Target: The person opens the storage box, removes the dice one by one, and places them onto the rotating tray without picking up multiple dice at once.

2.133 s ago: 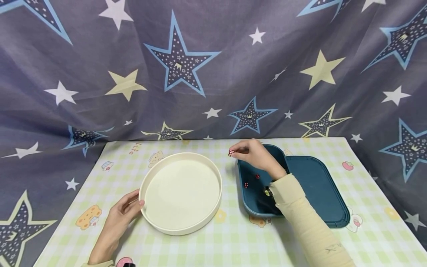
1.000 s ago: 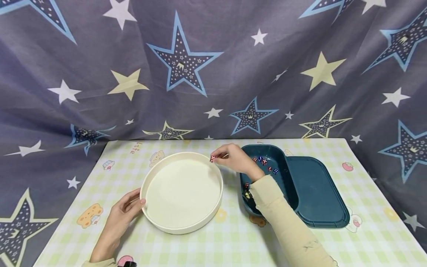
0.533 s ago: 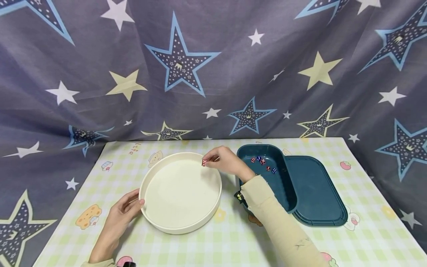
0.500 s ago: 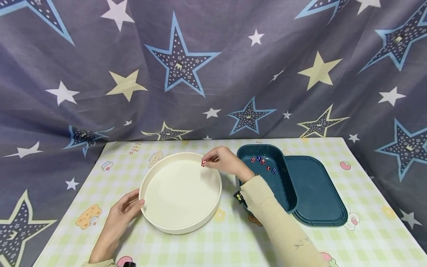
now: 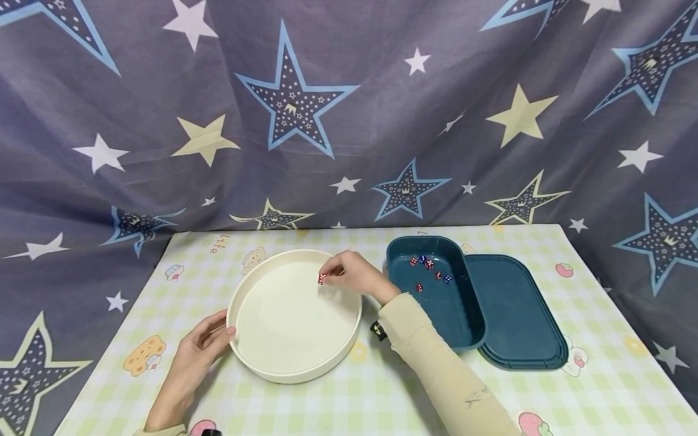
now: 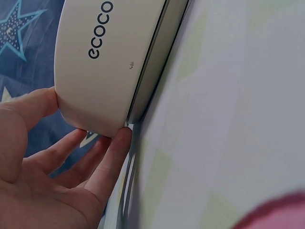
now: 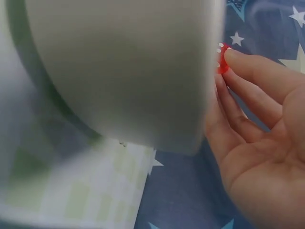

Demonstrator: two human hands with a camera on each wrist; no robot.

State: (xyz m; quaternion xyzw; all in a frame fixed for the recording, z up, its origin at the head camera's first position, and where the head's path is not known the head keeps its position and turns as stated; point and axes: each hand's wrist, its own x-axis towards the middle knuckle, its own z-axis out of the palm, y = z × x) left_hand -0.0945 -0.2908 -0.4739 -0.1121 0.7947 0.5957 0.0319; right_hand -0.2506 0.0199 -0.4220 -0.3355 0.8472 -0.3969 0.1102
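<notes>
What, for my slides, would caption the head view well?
Right hand pinches a red die over a cream tray; left hand grips it.

Pinched in the right hand point(image 5: 354, 274), a little red die point(image 5: 322, 279) with white dots, over the back right part of a round cream tray point(image 5: 283, 324). Lying flat, low-walled, with "ecoco" on the outside, and held at its left edge by the left hand point(image 5: 197, 346)

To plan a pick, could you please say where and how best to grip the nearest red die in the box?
Pinching two opposite sides of the red die from above seems best: it is a small cube, apart from the other dice, inside the walled box.
</notes>
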